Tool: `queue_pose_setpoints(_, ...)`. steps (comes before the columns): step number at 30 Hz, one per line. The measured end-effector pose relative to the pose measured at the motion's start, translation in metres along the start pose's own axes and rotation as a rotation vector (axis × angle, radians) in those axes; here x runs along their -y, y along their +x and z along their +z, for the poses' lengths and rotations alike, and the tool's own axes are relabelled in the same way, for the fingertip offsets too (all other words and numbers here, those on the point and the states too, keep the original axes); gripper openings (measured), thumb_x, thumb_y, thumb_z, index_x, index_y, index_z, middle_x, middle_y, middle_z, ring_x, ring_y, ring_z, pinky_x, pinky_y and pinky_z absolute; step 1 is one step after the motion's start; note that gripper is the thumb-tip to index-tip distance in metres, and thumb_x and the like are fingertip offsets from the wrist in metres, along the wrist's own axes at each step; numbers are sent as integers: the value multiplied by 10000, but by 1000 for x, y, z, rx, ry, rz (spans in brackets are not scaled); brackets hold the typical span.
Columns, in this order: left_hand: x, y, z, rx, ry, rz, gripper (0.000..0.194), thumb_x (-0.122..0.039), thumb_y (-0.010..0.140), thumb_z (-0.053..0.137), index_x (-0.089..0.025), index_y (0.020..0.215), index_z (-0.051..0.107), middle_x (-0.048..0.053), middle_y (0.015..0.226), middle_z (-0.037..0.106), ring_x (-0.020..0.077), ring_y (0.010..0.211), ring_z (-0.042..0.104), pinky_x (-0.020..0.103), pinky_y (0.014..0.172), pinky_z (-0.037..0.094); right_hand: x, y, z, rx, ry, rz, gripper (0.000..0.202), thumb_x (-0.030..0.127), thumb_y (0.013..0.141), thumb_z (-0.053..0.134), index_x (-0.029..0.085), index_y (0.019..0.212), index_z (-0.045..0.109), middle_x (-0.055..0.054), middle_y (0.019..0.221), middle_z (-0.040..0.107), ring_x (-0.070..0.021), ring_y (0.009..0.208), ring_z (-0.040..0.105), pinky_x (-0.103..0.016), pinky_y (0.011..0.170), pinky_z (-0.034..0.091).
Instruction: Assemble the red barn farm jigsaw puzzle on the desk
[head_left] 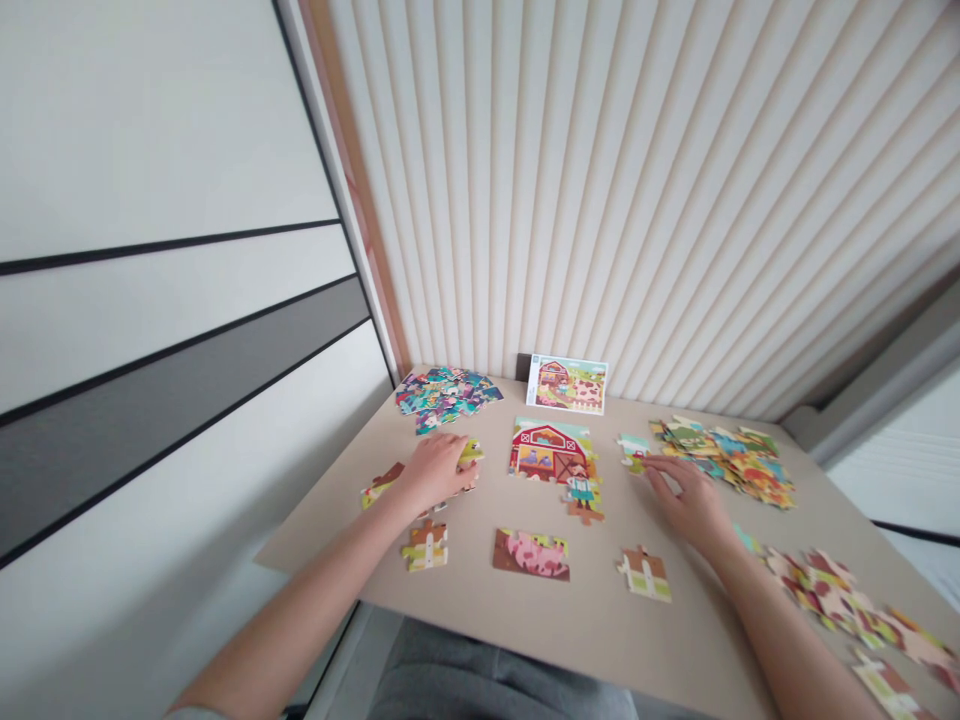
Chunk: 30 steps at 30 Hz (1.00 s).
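Observation:
My left hand [436, 470] is over a small group of jigsaw pieces on the left, its fingers curled down on a green jigsaw piece [471, 452] and partly hiding it. Between the thumb and fingers of my right hand [684, 500] is the edge of a sky-and-grass jigsaw piece [634, 448] with a small red shape. Between my hands lies a partly joined barn section [551, 450], with a farmer section [581, 490] attached at its lower right. A joined pig section [531, 555] lies nearer me.
A reference picture card [568, 384] stands at the back. Loose piles include a blue-purple pile [446, 395] at back left, a yellow-orange pile [739, 460] at right and a brown-pink pile [832, 595] at front right. Fence pieces [646, 575] lie near the table's front edge [480, 622].

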<state>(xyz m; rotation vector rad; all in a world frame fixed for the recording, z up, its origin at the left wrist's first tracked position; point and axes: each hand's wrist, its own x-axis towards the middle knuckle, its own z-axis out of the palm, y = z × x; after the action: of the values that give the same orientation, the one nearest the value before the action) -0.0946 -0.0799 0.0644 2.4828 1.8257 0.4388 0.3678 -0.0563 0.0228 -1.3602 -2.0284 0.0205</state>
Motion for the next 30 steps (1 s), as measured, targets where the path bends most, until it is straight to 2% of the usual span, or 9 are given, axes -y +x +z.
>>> queue_pose_setpoints(4,2,18,6,20,0,1,261,-372,865,676,-223,1079,694,106,1099,729,290,1108,650,393,993,469,-5,0,-6,-109,-42,121,338,446,981,488,241,1024,754,-90,1096,756,-301,1037,685,-465,938,523)
queue_pose_setpoints(9,5,25,12,33,-10,27,228,-341,866,668,-218,1056,698,109,1070,732,294,1057,661,394,949,481,-5,-2,-10,-133,-41,208,345,443,979,482,237,1005,758,-85,1092,756,-298,1024,682,-444,928,519)
queue_pose_setpoints(14,10,27,16,22,-36,47,330,-333,867,666,-207,1172,671,114,1125,729,295,1108,656,396,978,486,3,-1,-8,-131,-17,182,327,417,983,484,229,992,751,-93,1081,756,-295,1027,678,-445,960,505)
queue_pose_setpoints(21,10,26,13,-60,-55,87,526,-345,919,615,-213,1419,521,112,1390,624,283,1289,577,428,1114,434,7,0,-8,-121,-17,158,311,408,989,485,233,999,742,-85,1088,756,-290,1023,678,-444,946,505)
queue_pose_setpoints(25,-14,28,5,-159,-105,228,549,-338,949,600,-225,1469,465,102,1426,597,275,1317,554,439,1151,404,8,0,-8,-113,-23,155,310,400,993,477,240,993,742,-77,1092,757,-286,1020,679,-440,951,502)
queue_pose_setpoints(30,-71,47,9,-113,-161,367,584,-307,915,670,-249,1459,467,94,1382,630,279,1256,597,438,1105,439,10,0,-6,-83,-8,155,300,369,987,474,244,999,746,-81,1088,757,-294,1036,679,-441,948,505)
